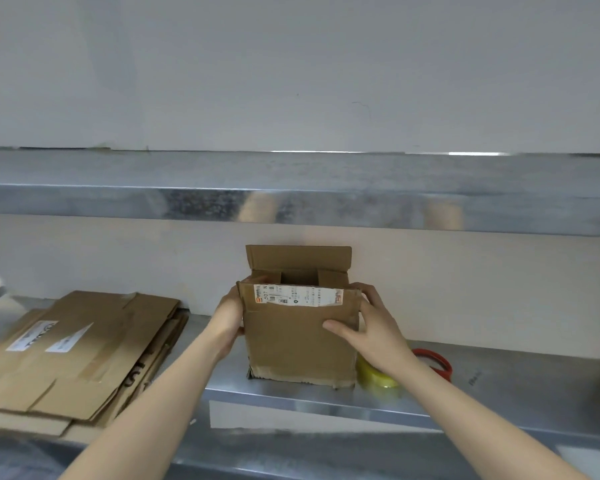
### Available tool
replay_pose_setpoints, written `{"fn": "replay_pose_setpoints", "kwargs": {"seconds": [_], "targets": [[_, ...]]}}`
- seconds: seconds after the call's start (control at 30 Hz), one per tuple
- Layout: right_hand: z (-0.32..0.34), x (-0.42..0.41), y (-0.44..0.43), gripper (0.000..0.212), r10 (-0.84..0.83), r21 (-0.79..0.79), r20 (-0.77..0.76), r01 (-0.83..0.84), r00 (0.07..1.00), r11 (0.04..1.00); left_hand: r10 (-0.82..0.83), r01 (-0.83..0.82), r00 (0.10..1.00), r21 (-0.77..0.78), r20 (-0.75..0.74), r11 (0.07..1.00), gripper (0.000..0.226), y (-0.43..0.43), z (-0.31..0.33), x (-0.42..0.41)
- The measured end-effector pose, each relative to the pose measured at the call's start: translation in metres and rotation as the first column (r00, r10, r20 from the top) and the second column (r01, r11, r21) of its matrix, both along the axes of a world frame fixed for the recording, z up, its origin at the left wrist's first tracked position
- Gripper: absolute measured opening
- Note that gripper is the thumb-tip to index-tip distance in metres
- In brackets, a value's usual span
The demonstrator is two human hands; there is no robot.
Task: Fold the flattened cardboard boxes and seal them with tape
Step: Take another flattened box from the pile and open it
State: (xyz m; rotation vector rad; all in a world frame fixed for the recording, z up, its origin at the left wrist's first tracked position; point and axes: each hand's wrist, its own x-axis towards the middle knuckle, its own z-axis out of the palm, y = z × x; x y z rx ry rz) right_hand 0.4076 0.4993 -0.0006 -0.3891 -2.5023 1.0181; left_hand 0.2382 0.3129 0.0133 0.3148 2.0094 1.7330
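Observation:
A small brown cardboard box (298, 344) stands upright on the steel shelf, its top open and the far flap raised. A white shipping label runs along its near top edge. My left hand (227, 320) grips the box's left side, fingers curled over the top corner. My right hand (371, 327) grips the right side, thumb pressed on the front face and fingers round the right edge. A roll of yellowish tape (374, 377) on a red dispenser (437, 365) lies just right of the box, partly behind my right wrist.
A stack of flattened cardboard boxes (80, 351) lies on the steel shelf (499, 382) at the left. A second steel shelf (291, 188) runs overhead, close above the box. A pale wall stands right behind the box.

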Motion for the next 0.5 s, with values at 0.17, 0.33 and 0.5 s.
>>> {"fn": "replay_pose_setpoints", "kwargs": {"seconds": [0.17,0.33,0.5], "targets": [[0.002,-0.008,0.009,0.054,0.019,-0.039,0.003,-0.019,1.0,0.999,0.058,-0.058,0.998,0.015,0.012,0.998,0.038,0.01,-0.007,-0.002],[0.002,-0.015,0.005,0.056,0.066,-0.061,0.016,-0.065,0.998,0.996,0.09,-0.088,0.995,-0.039,0.046,0.995,0.043,0.006,-0.015,-0.009],[0.004,-0.023,0.001,0.055,0.083,0.001,0.07,-0.084,0.994,0.996,0.046,-0.044,0.997,-0.029,0.054,0.999,0.042,-0.018,-0.027,-0.004]]}}
